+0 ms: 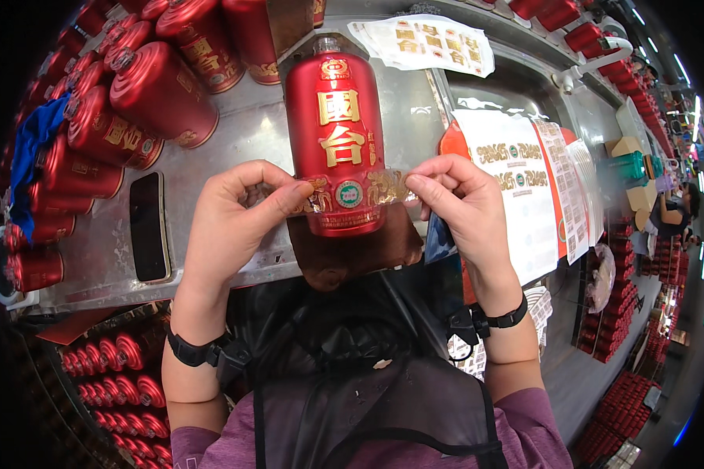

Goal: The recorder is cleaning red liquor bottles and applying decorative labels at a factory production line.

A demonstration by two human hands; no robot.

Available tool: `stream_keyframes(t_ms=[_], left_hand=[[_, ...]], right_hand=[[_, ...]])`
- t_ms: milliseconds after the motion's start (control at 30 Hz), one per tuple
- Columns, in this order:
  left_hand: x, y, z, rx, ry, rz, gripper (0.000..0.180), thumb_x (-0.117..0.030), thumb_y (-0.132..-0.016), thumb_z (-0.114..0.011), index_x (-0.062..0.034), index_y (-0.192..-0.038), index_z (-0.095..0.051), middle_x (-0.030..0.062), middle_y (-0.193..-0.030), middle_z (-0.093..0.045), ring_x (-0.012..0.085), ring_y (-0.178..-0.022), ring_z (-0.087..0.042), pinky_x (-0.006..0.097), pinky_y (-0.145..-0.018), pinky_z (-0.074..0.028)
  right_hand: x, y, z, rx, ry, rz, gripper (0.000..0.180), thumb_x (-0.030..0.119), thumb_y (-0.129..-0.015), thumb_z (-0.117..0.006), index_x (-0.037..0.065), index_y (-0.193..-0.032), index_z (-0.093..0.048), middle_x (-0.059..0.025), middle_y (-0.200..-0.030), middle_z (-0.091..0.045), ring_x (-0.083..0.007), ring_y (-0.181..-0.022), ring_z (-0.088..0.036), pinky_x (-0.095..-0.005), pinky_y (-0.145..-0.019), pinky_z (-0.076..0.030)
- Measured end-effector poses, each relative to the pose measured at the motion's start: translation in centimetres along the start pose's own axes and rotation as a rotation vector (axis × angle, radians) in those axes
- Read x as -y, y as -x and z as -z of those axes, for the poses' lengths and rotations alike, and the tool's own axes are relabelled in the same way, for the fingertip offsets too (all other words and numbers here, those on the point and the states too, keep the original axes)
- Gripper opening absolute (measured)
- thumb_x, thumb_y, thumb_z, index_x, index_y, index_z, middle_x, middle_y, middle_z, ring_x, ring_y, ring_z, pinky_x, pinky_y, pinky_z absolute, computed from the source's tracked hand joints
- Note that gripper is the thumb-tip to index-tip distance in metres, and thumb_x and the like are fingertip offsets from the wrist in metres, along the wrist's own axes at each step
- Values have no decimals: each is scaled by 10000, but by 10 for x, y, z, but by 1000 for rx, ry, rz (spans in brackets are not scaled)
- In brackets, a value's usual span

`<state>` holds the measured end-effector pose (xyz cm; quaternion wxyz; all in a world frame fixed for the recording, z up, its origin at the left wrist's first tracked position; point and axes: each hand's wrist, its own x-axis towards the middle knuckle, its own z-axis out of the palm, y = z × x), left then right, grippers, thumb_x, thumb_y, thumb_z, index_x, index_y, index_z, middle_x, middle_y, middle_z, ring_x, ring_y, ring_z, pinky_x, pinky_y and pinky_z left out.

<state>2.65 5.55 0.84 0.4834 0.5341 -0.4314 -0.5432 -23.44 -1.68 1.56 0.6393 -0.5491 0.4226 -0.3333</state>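
A red bottle (335, 94) with raised gold characters lies on its side in front of me, its neck pointing away. Across its lower part runs a clear decal strip (375, 190) with gold ornaments and a round green emblem in the middle. My left hand (238, 215) pinches the strip's left end between thumb and fingers. At the other end, my right hand (465, 205) pinches it the same way. Whether the strip's middle touches the bottle I cannot tell. Under the bottle's base is a brown cloth or pad (360, 254).
Several red bottles (164, 94) crowd the left side, beside a blue cloth (35, 148) and a phone (149, 227). Decal sheets (508, 184) lie at the right, another sheet (426, 43) behind. A sink (516, 94) with a white tap (594, 66) is far right. A person (673, 211) sits beyond.
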Motion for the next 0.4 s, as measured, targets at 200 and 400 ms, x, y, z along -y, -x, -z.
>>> stream_keyframes(t_ms=[200,400], left_hand=[[2,0,0,-7,19,2,92,-80,-920,-705,12,-922,-698,29,-845,-707,45,-766,-615,192,-678,-457],[5,-1,1,5,44,-4,95,-84,-917,-711,9,-932,-698,39,-860,-713,54,-789,-628,195,-693,-468]], right_hand=[[-4,-1,-3,-9,-18,-6,118,96,-940,-676,1,-1008,-664,-28,-814,-701,-44,-728,-618,-185,-640,-449],[-8,-3,-2,-5,-2,-2,121,104,-947,-669,3,-1014,-667,-31,-815,-709,-47,-738,-624,-184,-651,-452]])
